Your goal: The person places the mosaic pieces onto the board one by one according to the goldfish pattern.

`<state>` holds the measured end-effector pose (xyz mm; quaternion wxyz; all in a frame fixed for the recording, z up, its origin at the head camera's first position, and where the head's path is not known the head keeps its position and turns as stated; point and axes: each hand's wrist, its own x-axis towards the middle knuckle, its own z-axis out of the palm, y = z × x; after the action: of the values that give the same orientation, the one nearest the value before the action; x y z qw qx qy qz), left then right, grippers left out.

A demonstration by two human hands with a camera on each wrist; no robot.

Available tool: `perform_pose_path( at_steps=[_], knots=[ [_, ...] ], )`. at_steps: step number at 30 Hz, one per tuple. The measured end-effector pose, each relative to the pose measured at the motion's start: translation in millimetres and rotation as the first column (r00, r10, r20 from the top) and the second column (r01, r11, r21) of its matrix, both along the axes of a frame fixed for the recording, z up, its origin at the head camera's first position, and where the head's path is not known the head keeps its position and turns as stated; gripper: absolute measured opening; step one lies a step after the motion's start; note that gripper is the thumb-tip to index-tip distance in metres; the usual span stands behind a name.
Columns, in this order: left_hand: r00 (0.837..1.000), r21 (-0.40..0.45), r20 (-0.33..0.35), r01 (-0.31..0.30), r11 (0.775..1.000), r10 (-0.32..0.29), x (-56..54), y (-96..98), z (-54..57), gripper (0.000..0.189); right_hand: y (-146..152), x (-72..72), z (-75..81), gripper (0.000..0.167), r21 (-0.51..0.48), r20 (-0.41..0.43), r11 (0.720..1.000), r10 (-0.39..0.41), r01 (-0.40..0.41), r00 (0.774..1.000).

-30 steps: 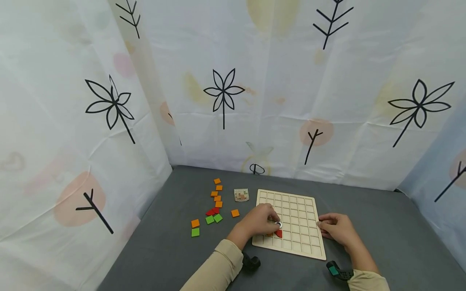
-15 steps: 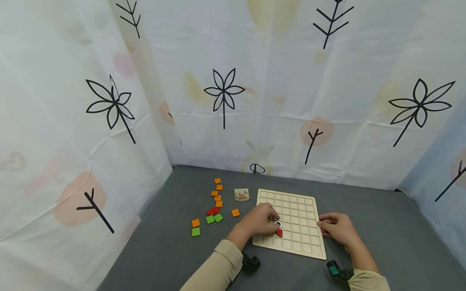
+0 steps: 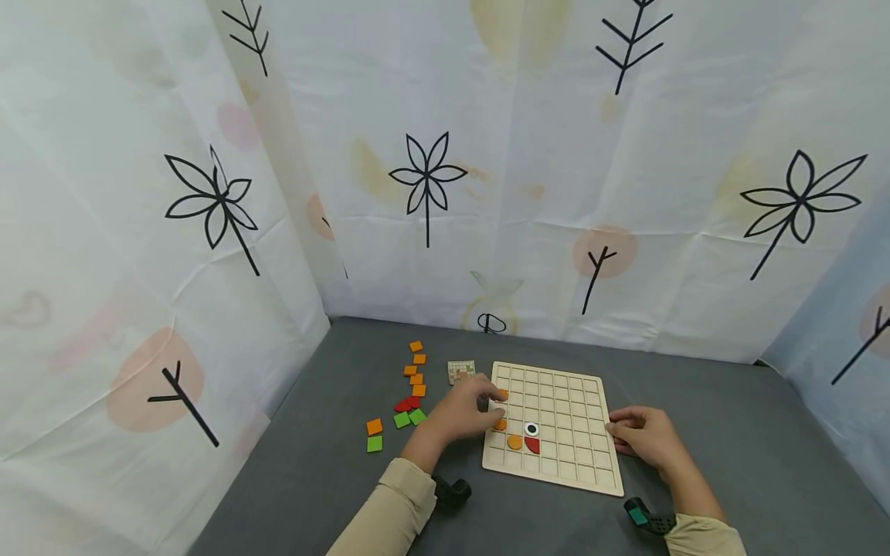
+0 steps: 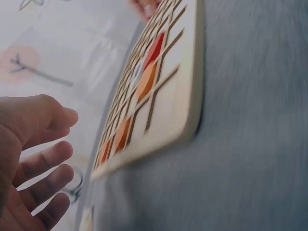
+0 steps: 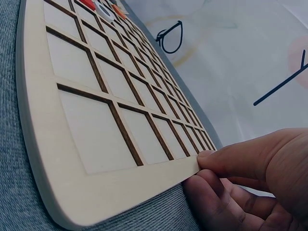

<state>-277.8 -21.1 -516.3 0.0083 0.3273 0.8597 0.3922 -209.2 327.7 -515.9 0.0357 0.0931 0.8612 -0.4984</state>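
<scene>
A wooden grid board lies on the table. In its left part are a white tile with a black ring, a red rounded tile just below it, and a round orange tile beside the red one. Two more orange pieces, partly covered in the head view, show along the board's left side. My left hand hovers at that left edge; in the left wrist view its fingers are spread and hold nothing. With thumb and fingers, my right hand pinches the board's right edge.
Left of the board lie several orange square tiles, red pieces and green squares. A small picture card, partly behind the left hand, lies near the board's top-left corner. Printed white curtains surround the grey table.
My left hand has let go of the ringed white tile and moved left, uncovering it and the orange pieces. The right hand stays on the board's edge.
</scene>
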Motion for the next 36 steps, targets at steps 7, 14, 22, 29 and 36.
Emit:
perform_pose_path(
  at_steps=[7,14,22,29,36],
  knots=[
    [0.991,0.062,-0.022,-0.127,0.99,0.129,-4.7,-49.6,-1.7,0.021,-1,-1.5,-0.2,0.037,0.001,0.002,1.0,0.005,-0.005,1.0],
    [0.979,0.091,0.005,-0.201,0.975,0.202,-3.8,-84.5,-11.4,0.024,2,-1.7,-2.6,0.037,0.021,0.002,1.0,-0.002,0.002,1.0],
    [0.975,0.001,0.003,-0.221,0.975,0.221,-0.7,-88.3,-21.7,0.033,2,-2.7,-5.1,0.037,0.001,0.019,1.0,-0.017,0.017,1.0],
    [0.967,-0.07,-0.046,-0.255,0.964,0.252,-0.6,-84.1,-22.9,0.029,0,-3.2,-3.0,0.036,0.004,0.011,1.0,-0.019,0.019,1.0],
    [0.959,-0.09,-0.073,-0.279,0.956,0.273,0.2,-81.1,-23.5,0.02,0,-3.0,-2.9,0.037,-0.001,0.02,1.0,-0.014,0.014,1.0]
  ],
)
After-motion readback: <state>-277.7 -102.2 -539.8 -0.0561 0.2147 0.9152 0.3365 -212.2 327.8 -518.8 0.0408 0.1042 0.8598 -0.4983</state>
